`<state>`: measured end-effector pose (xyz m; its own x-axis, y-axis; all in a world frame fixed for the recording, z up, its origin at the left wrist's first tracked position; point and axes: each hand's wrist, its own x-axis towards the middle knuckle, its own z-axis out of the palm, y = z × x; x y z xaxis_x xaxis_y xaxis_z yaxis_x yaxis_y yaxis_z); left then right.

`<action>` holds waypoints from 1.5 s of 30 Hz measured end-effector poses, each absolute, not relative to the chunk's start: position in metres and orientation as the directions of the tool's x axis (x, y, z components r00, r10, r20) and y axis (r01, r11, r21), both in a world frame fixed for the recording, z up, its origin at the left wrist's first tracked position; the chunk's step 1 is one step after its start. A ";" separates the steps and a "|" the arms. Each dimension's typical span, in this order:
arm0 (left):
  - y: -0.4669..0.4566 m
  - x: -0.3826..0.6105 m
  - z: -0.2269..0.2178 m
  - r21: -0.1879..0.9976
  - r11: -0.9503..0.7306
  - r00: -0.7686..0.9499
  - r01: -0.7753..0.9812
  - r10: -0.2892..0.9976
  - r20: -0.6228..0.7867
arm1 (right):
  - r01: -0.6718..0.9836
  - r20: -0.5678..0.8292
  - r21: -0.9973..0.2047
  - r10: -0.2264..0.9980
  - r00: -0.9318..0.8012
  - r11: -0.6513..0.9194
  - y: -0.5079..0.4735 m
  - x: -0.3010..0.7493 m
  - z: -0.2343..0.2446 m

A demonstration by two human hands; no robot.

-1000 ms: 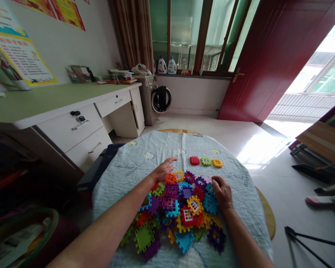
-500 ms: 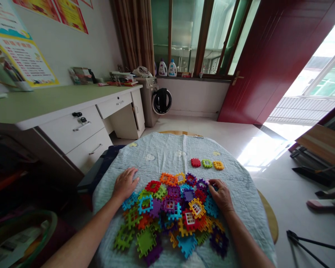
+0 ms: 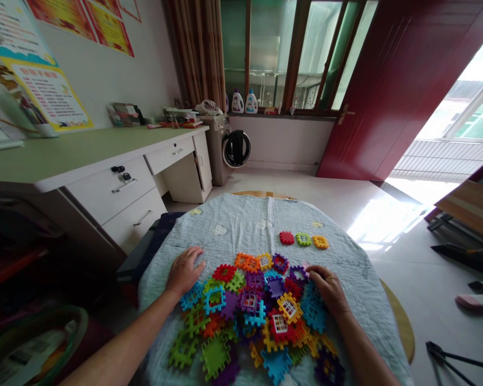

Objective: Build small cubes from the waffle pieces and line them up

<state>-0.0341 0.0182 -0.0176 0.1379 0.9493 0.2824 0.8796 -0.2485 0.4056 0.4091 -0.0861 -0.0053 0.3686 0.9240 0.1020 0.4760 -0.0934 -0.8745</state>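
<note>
A heap of colourful plastic interlocking blocks (image 3: 249, 300) with toothed edges lies on the table in front of me. Many have window-like openings. My left hand (image 3: 185, 272) rests on the cloth at the heap's left, fingers spread and nothing in them, close to a blue block (image 3: 192, 296). On the heap's right side, my right hand (image 3: 328, 287) has bent fingers drawn together beside a purple frame block (image 3: 298, 274) and above blue blocks (image 3: 313, 308). What its fingertips grip is hidden. Apart from the heap, a red block (image 3: 286, 237), a green block (image 3: 303, 239) and a yellow block (image 3: 321, 242) lie in a row.
A pale blue cloth (image 3: 241, 225) covers the round table. At the left stand a desk with drawers (image 3: 116, 187) and a basket (image 3: 82, 321). A washing machine (image 3: 219, 150) with its door open stands ahead, and a red door (image 3: 370, 96) to the right.
The view has shifted slightly. My right hand has drawn its fingers in at the heap's right edge, and blue blocks there show more fully. My left hand stays beside the heap.
</note>
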 end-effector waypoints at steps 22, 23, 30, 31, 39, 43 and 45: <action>0.005 -0.033 -0.017 0.484 -0.311 0.168 0.818 0.934 0.316 | 0.499 -0.017 -0.855 0.971 0.240 -0.138 -0.067 0.407 0.032; 0.005 -0.032 -0.016 0.482 -0.311 0.164 0.819 0.932 0.323 | 0.557 0.043 -0.827 0.979 0.199 -0.077 -0.059 0.399 0.035; 0.003 -0.030 -0.013 0.463 -0.309 0.162 0.831 0.930 0.331 | 0.802 0.095 -0.553 0.973 -0.208 0.225 -0.004 0.324 0.039; 0.003 -0.030 -0.013 0.460 -0.310 0.163 0.832 0.929 0.331 | 0.828 0.068 -0.513 0.973 -0.221 0.224 0.001 0.317 0.038; 0.001 -0.029 -0.014 0.434 -0.318 0.166 0.843 0.921 0.351 | 0.877 -0.102 -0.414 0.945 -0.312 0.245 -0.012 0.325 0.036; 0.000 -0.028 -0.014 0.430 -0.315 0.161 0.846 0.919 0.359 | 0.907 -0.160 -0.368 0.947 -0.279 0.205 -0.029 0.335 0.047; 0.000 -0.027 -0.013 0.424 -0.308 0.158 0.852 0.922 0.353 | 0.931 -0.181 -0.323 0.955 -0.236 0.169 -0.030 0.333 0.055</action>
<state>-0.0267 0.0000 -0.0129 0.1582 0.9222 0.3528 0.8517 -0.3083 0.4238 0.3332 -0.0305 0.0554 -0.2364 0.9546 -0.1811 0.9311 0.1693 -0.3230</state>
